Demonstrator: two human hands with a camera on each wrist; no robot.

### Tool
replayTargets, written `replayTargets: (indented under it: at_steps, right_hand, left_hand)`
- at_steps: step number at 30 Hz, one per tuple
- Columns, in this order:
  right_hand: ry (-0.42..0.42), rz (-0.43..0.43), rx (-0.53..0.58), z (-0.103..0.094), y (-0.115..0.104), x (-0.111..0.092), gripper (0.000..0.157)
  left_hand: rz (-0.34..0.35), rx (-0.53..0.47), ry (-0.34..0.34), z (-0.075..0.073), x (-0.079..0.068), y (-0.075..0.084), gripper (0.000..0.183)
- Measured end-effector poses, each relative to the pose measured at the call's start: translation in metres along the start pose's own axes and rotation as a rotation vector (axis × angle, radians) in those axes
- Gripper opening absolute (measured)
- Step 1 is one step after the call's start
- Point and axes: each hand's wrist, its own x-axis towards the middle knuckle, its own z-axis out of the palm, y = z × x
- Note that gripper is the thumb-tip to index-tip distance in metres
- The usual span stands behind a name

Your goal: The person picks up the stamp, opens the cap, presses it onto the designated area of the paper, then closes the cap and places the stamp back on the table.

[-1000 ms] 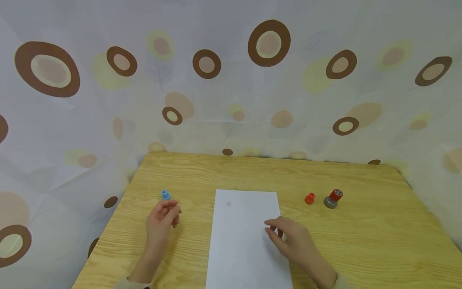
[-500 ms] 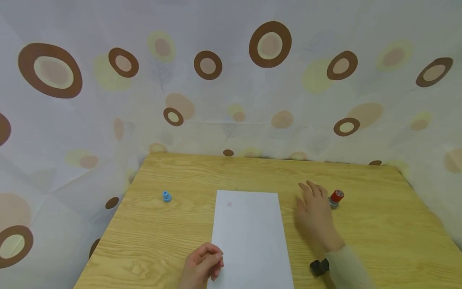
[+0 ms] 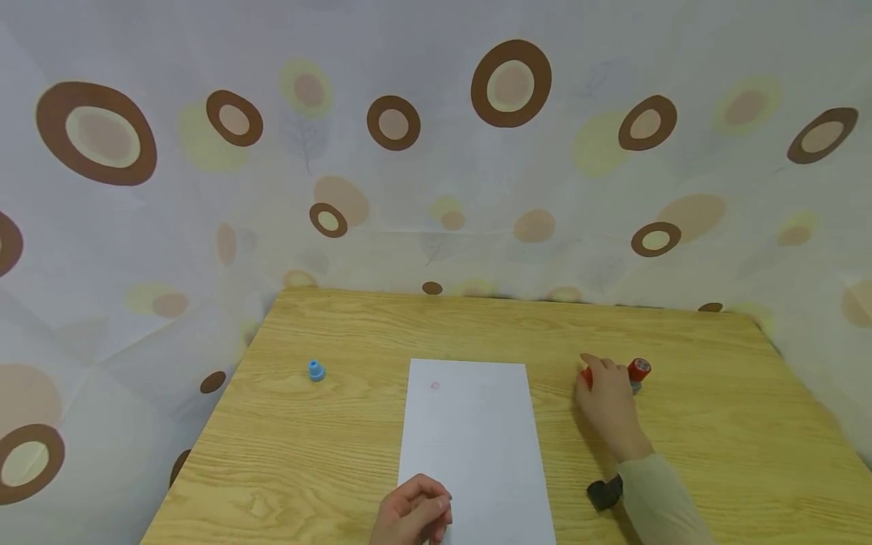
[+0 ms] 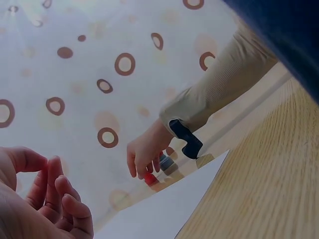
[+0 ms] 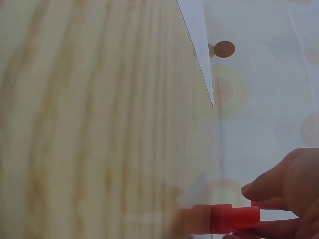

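On the right of the table a small red stamp-like piece (image 3: 587, 376) with a narrow stem shows between the fingers of my right hand (image 3: 606, 405). In the right wrist view that red piece (image 5: 235, 218) stands on its wider base, the thumb (image 5: 264, 185) a little apart from its stem and other fingers on the far side. My left hand (image 3: 413, 511) hovers over the near part of a white paper sheet (image 3: 470, 431), fingers loosely curled and holding nothing. Thumb and index fingertips meet in the left wrist view. A faint pinkish mark (image 3: 435, 386) lies near the sheet's far left corner.
A red and grey stamp-like cylinder (image 3: 639, 370) stands just right of the right hand, partly hidden by it. A small blue piece (image 3: 316, 371) of similar shape stands at the left. A dotted curtain (image 3: 436, 174) hangs behind the wooden table (image 3: 327, 454).
My right hand has moved from over the sheet to the red piece, lowering its fingers around it. My left hand has come away from the blue piece toward the near part of the sheet.
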Motion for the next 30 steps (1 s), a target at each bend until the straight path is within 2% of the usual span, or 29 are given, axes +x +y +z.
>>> replayTargets:
  at_steps: [5,11,16,23,30]
  right_hand:
    - [-0.003,-0.021,-0.009,0.002,0.003,0.001,0.030]
    - [-0.006,-0.022,0.012,0.000,0.004,0.002,0.027]
    - [-0.036,0.004,0.016,-0.003,0.003,0.002,0.029]
    - [-0.027,0.010,0.013,-0.006,0.003,0.002,0.028]
    - [-0.005,-0.016,0.025,-0.010,-0.008,-0.001,0.028]
  left_hand:
    - [-0.005,-0.024,-0.004,0.001,0.001,-0.001,0.015]
    - [-0.020,-0.030,-0.004,0.002,0.003,-0.001,0.005]
    - [-0.030,-0.034,-0.006,0.003,0.003,0.000,0.005]
    - [-0.043,-0.047,0.003,0.005,0.003,0.001,0.004]
    - [-0.053,-0.059,0.024,0.004,0.003,-0.002,0.013]
